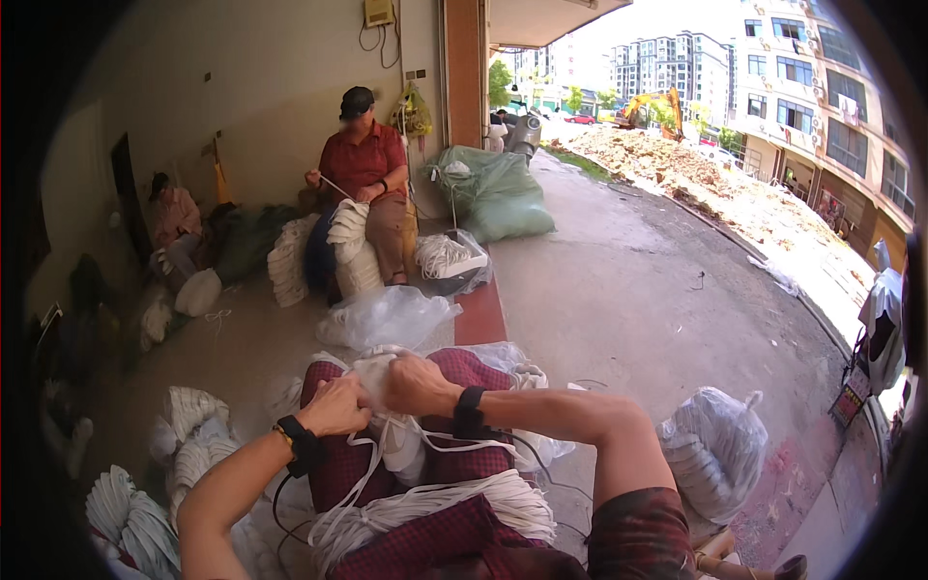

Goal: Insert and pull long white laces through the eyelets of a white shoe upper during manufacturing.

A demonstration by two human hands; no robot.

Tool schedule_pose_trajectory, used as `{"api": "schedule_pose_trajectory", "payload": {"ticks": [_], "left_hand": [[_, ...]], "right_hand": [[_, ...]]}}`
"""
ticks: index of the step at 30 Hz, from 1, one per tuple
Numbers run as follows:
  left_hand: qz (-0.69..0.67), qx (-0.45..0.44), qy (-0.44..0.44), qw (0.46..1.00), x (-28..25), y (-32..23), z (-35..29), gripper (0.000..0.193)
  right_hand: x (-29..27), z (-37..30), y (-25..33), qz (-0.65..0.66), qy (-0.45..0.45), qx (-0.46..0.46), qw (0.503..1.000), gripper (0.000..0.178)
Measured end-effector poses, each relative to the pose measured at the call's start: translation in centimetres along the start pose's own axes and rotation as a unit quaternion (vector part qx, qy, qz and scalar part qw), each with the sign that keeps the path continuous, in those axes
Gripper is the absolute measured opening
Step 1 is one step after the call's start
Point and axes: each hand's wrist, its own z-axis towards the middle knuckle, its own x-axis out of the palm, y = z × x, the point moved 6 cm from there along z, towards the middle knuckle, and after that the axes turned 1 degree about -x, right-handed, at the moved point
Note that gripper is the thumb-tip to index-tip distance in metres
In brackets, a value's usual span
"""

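My left hand is closed, its fingertips pinching a white cloth piece that looks like a shoe upper. Close beside it, my right hand is curled into a fist against the same piece; slight blur hides what its fingers grip. Below the hands, more white upper hangs between my knees, with white laces trailing from it. A thick bundle of white laces lies across my lap, over dark red checked cloth. Both wrists wear black bands.
Stacked white uppers lie at my left; a clear bag of them stands at right. Clear plastic lies ahead. A seated person in red handles a lace and uppers; another person sits far left. A green sack stands behind.
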Motion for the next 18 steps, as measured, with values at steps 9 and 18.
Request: {"api": "schedule_pose_trajectory", "payload": {"ticks": [9, 18], "left_hand": [[-0.21, 0.118, -0.239, 0.941, -1.9, -3.5, -0.7, 0.011], [-0.534, -0.067, -0.088, 0.838, -0.5, -2.8, -1.7, 0.032]], "right_hand": [[-3.7, -0.1, -0.9, 0.446, 0.039, 0.023, 0.894, 0.027], [-3.7, -0.9, -0.3, 0.488, 0.084, 0.151, 0.856, 0.029]]}}
